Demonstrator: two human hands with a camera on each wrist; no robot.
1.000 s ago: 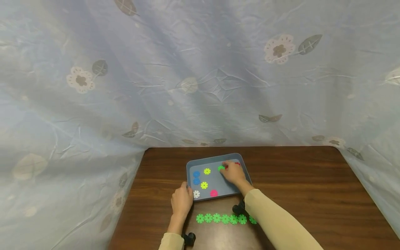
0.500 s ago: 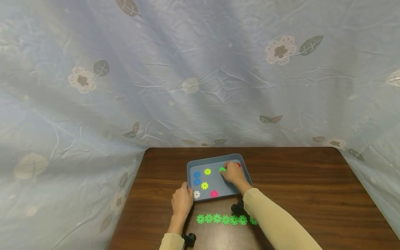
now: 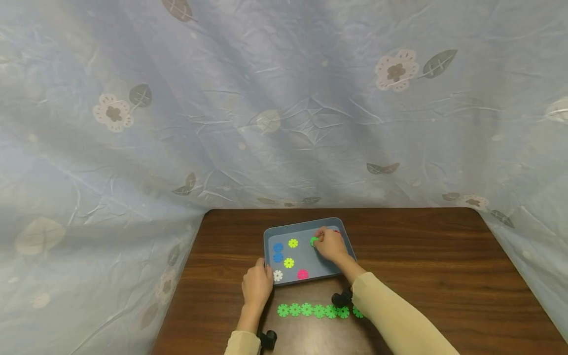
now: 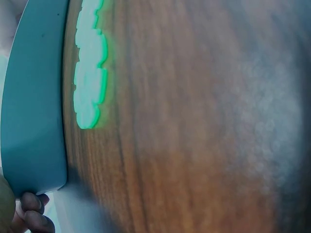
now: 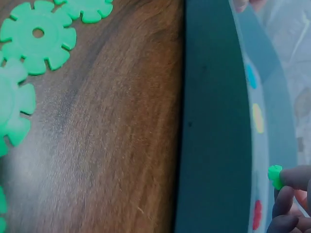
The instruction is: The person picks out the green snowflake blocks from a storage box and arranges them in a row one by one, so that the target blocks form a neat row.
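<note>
My right hand [image 3: 331,245] pinches a green snowflake-shaped disc [image 5: 275,175] between thumb and fingers, over the right part of the grey-blue tray [image 3: 310,257]. At the tray's near left corner, my left hand [image 3: 257,285] grips the edge; the left wrist view shows its curled fingers [image 4: 35,217] at that corner. Inside the tray lie two blue discs [image 3: 278,252], two yellow discs [image 3: 289,263], a white disc [image 3: 277,275] and a pink disc [image 3: 302,274]. A red disc [image 3: 337,231] is partly hidden behind the right hand.
A row of several green discs [image 3: 306,309] lies on the brown wooden table [image 3: 421,256] in front of the tray. The right sleeve partly covers the row's right end. A patterned pale curtain [image 3: 284,98] hangs behind and beside the table.
The right hand's fingers have closed on the green disc and lifted it slightly within the tray. The left hand stays at the tray's corner, and the green row is unchanged.
</note>
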